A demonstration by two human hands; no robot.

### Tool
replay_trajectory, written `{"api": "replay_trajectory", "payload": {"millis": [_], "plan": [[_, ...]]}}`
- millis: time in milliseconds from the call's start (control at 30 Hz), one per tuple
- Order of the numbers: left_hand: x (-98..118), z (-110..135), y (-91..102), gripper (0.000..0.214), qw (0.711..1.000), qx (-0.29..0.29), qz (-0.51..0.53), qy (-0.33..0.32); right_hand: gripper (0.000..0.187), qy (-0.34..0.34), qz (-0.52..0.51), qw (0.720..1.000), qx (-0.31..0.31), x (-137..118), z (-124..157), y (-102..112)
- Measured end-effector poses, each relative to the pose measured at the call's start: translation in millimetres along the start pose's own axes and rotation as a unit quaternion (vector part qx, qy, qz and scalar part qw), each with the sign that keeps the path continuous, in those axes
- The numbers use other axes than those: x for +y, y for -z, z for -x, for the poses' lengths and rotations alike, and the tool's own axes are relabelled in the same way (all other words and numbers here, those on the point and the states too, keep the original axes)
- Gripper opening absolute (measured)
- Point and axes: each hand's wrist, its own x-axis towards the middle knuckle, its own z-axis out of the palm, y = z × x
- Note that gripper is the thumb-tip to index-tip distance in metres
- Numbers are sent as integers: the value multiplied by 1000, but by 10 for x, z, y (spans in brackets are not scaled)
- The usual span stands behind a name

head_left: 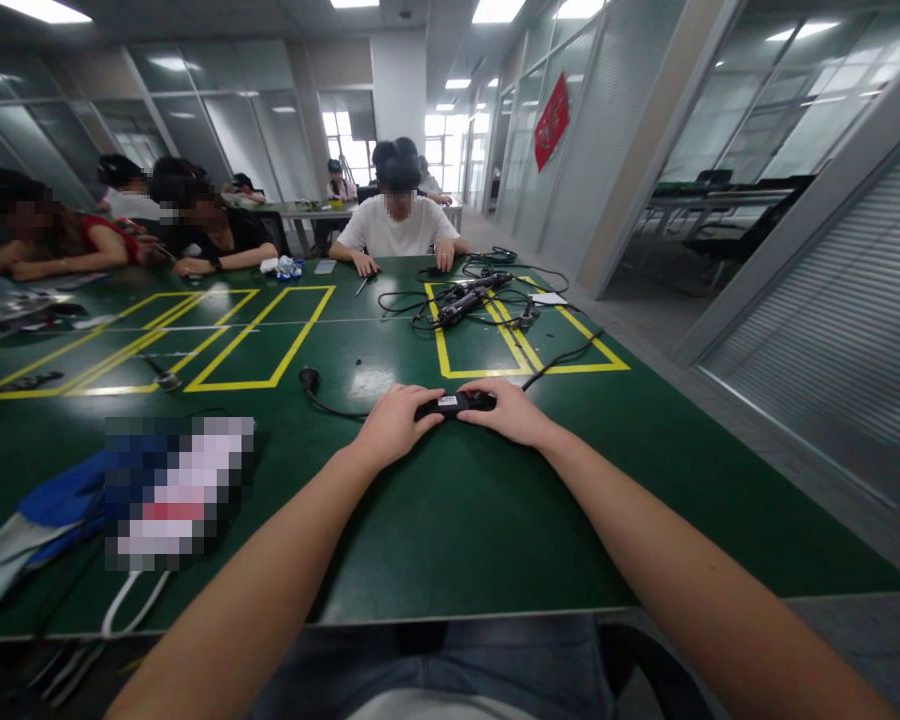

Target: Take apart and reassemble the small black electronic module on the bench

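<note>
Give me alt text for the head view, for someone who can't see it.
The left hand and right hand hold a labelled black device at a green table. A plug lies to the left; tangled black cables lie beyond, before a co-worker in white.

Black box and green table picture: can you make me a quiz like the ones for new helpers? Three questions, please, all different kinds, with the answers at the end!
1. True or false: the left grip and the right grip are both on the black box.
2. Pick one. What colour are the taped-looking outlines on the green table?
A) red
B) yellow
C) white
3. Fill in: in the picture, the black plug is to the ____ of the black box.

Key: 1. True; 2. B; 3. left.
</note>
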Motion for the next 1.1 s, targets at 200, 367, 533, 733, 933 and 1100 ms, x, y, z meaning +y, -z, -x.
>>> {"api": "replay_trajectory", "payload": {"millis": [200, 367, 533, 733, 933, 1100], "plan": [[-6, -5, 4, 42, 1000, -4, 6, 3, 34, 10, 12, 1000, 2, 43, -12, -18], [-26, -9, -3, 42, 1000, -5, 7, 4, 36, 15, 26, 1000, 9, 60, 1, -36], [-44, -17, -12, 42, 1000, -12, 13, 5, 34, 18, 29, 999, 7, 65, 7, -37], [0, 2, -5, 42, 1000, -2, 10, 15, 37, 12, 29, 999, 9, 47, 11, -26], [1, -6, 1, 40, 999, -6, 29, 23, 33, 22, 46, 999, 18, 37, 22, -32], [-21, 0, -43, 41, 999, 8, 26, 27, 35, 19, 42, 999, 9, 47, 17, -42]]}}
